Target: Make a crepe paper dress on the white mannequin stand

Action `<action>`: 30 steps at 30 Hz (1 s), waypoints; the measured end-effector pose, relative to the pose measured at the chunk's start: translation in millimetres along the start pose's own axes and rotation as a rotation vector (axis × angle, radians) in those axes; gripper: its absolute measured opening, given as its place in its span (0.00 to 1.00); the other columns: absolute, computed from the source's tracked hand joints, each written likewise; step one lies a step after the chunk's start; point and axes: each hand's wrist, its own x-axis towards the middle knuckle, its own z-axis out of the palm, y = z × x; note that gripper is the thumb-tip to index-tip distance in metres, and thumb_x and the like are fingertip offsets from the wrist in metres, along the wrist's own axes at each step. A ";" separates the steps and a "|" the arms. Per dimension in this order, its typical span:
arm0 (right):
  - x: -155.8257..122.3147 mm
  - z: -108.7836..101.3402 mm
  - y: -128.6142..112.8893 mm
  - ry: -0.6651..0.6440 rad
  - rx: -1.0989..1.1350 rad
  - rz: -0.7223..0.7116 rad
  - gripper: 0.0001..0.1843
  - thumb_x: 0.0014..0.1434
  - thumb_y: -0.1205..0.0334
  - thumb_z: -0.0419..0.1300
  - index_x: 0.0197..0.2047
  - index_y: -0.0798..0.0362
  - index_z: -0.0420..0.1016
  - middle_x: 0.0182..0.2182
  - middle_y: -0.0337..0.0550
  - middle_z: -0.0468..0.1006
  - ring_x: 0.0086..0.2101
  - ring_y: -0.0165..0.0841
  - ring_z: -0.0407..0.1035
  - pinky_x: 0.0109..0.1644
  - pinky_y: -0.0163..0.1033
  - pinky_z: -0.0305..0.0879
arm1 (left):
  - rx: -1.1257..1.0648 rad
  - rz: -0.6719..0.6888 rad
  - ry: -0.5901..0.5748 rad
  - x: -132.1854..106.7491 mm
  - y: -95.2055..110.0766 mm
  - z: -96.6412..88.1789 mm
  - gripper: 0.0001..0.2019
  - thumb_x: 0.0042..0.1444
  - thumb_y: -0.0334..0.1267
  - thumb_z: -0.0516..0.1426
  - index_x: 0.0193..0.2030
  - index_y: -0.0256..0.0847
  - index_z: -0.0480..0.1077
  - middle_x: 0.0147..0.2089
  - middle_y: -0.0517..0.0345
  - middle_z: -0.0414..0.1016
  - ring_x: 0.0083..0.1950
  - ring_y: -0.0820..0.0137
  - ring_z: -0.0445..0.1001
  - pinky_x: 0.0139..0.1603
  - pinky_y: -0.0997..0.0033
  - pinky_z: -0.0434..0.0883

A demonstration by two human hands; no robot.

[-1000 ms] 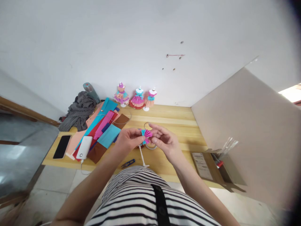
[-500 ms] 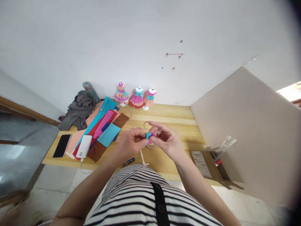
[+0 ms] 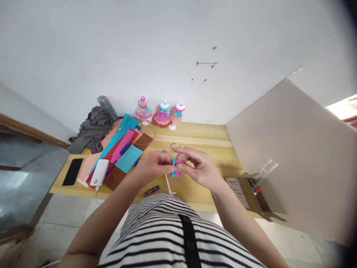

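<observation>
Both my hands meet above the wooden table [image 3: 212, 143] and pinch a small pleated piece of pink and blue paper [image 3: 175, 167]. My left hand [image 3: 153, 166] grips it from the left with thumb and fingers closed. My right hand [image 3: 195, 165] pinches it from the right, fingers curled over it. Below the hands a white stick on a base [image 3: 169, 186] and a tape ring [image 3: 175, 146] lie on the table. Part of the folded paper is hidden by my fingers.
Coloured paper sheets [image 3: 122, 150] lie fanned at the left, with a white power bank [image 3: 99, 173], a black phone [image 3: 73, 171] and striped cloth [image 3: 92, 130]. Three small paper-dress figures [image 3: 161, 115] stand at the wall. Blue snips [image 3: 150, 190] lie near the front edge. An open cardboard box [image 3: 251, 190] sits right.
The fanned-out pink and blue paper has been squeezed together into a narrow bundle between my fingers. My hands stayed over the same spot, shifting slightly lower.
</observation>
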 end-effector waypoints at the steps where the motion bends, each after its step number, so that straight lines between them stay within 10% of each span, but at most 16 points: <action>1: 0.7 -0.1 0.1 -0.004 0.014 0.008 0.19 0.58 0.66 0.62 0.54 0.45 0.75 0.30 0.39 0.73 0.30 0.28 0.68 0.34 0.35 0.68 | -0.011 -0.009 -0.026 0.0 -0.2 -0.7 0.10 0.45 0.41 0.65 0.27 0.34 0.76 0.27 0.56 0.77 0.30 0.72 0.71 0.35 0.72 0.66; 7: 4.1 -2.9 4.7 0.091 0.279 0.165 0.22 0.57 0.49 0.63 0.51 0.50 0.75 0.31 0.41 0.75 0.28 0.29 0.70 0.30 0.34 0.67 | 0.206 0.143 0.106 -4.4 -0.3 3.3 0.09 0.49 0.40 0.62 0.26 0.36 0.73 0.25 0.60 0.72 0.28 0.73 0.69 0.31 0.73 0.64; 12: -1.1 -0.9 -1.0 0.063 0.239 0.253 0.30 0.56 0.38 0.59 0.49 0.54 0.74 0.30 0.43 0.75 0.28 0.32 0.71 0.29 0.36 0.66 | 0.946 0.783 0.390 -8.8 -3.8 3.5 0.03 0.56 0.32 0.58 0.33 0.39 0.73 0.32 0.56 0.76 0.35 0.69 0.72 0.36 0.69 0.69; 17: -5.3 10.7 -17.5 0.119 -0.067 0.214 0.15 0.50 0.54 0.68 0.38 0.53 0.73 0.28 0.39 0.73 0.27 0.30 0.66 0.31 0.36 0.66 | 1.455 1.248 0.515 -11.7 -7.3 1.3 0.09 0.55 0.27 0.59 0.44 0.35 0.72 0.38 0.51 0.79 0.39 0.65 0.72 0.41 0.64 0.70; 30: -4.1 10.6 -22.2 0.228 0.255 0.132 0.10 0.53 0.57 0.68 0.31 0.51 0.72 0.24 0.38 0.76 0.23 0.29 0.71 0.27 0.34 0.71 | 1.096 1.183 0.489 -10.6 -19.6 -8.0 0.23 0.58 0.31 0.58 0.60 0.45 0.63 0.50 0.49 0.77 0.50 0.66 0.75 0.48 0.65 0.73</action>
